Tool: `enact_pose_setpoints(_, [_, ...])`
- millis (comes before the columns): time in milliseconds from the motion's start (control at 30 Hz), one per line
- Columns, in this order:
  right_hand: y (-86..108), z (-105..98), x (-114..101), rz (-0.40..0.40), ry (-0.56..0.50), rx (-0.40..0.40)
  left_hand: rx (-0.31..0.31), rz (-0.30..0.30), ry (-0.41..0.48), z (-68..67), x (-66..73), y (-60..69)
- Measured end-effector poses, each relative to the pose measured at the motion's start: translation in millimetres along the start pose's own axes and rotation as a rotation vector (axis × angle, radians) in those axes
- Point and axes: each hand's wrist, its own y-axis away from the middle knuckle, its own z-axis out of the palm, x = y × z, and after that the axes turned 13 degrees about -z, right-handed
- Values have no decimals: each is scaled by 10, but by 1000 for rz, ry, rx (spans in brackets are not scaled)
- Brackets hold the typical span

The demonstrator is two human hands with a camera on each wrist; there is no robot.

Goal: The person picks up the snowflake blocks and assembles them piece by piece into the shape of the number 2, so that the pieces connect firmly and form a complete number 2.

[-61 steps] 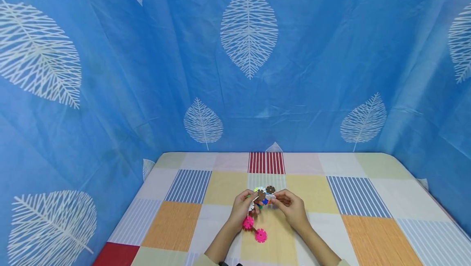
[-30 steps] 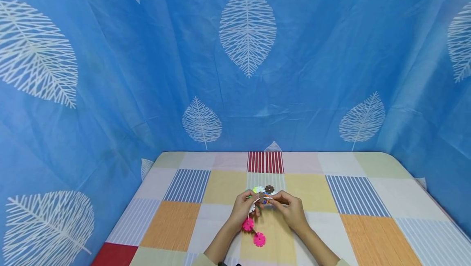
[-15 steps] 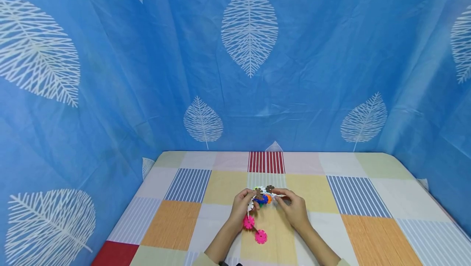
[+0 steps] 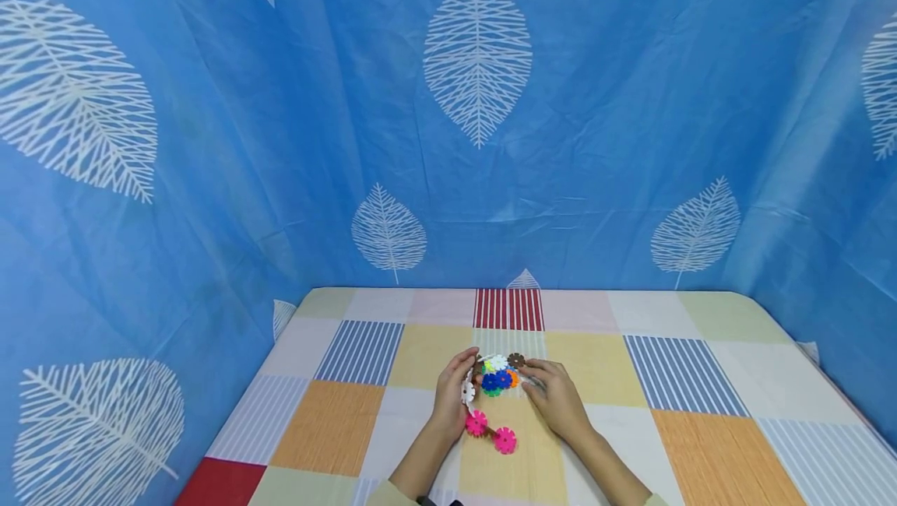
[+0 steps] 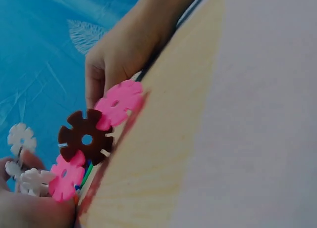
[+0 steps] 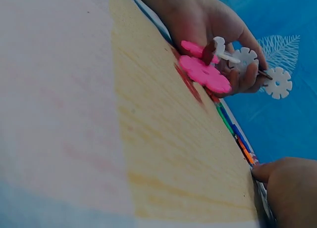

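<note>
My left hand [image 4: 452, 397] holds a chain of interlocking snowflake discs, curled around its white part. In the left wrist view the chain runs from a pink disc [image 5: 119, 104] through a brown disc [image 5: 86, 138] and another pink disc [image 5: 65, 177] to white discs. At its far end a white disc [image 6: 279, 83] sticks out beyond the fingers in the right wrist view. My right hand [image 4: 561, 403] is at the right side of a small pile of loose discs, thumb and index finger apart. Blue discs [image 4: 496, 380] and an orange disc [image 4: 514, 377] lie there; its fingertips are partly hidden.
Behind the blue discs lie a loose white disc [image 4: 498, 363] and a brown disc [image 4: 515, 360], with a green disc [image 4: 492, 392] in front. A checkered cloth [image 4: 701, 444] covers the table. Blue leaf-printed curtains [image 4: 596, 140] stand around its back and sides.
The right hand brought a white disc against the chain's end, then drew away from it to the right. The left hand has turned and shifted slightly left with the chain, uncovering the pile.
</note>
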Motion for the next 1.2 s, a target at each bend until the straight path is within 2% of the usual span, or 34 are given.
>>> enact_pose_setpoints(100, [5,1,-6,-19,32,37,32,31,53,4,9,12])
enact_pose_setpoints(167, [8,0,-7,-21,43,55,23,38,107,11,19,21])
enact_pose_setpoints(267, [5,-1,-2,0,32,73,-36,30,191,19,39,31])
enact_pose_setpoints(367, [-5,-2,7,39,0,97,-99,-8,234,21,47,42])
enact_pose_setpoints(533, [-17,2,22,129,-88,158,-154,-45,168,20,21,42])
enact_pose_setpoints(767, [-15,-7,20,185,-217,216,-171,-32,44,24,-29,8])
enact_pose_setpoints(900, [-29,-40,14,274,-351,254,-166,-30,-23,23,-32,5])
enact_pose_setpoints(1033, [-46,-61,-3,364,-574,294,-159,-39,-36,22,-37,10])
enact_pose_setpoints(1100, [-55,-57,-13,372,-693,311,-156,-43,-32,24,-42,10])
enact_pose_setpoints(1200, [-65,-41,-34,322,-853,311,-145,-46,-38,37,-47,9])
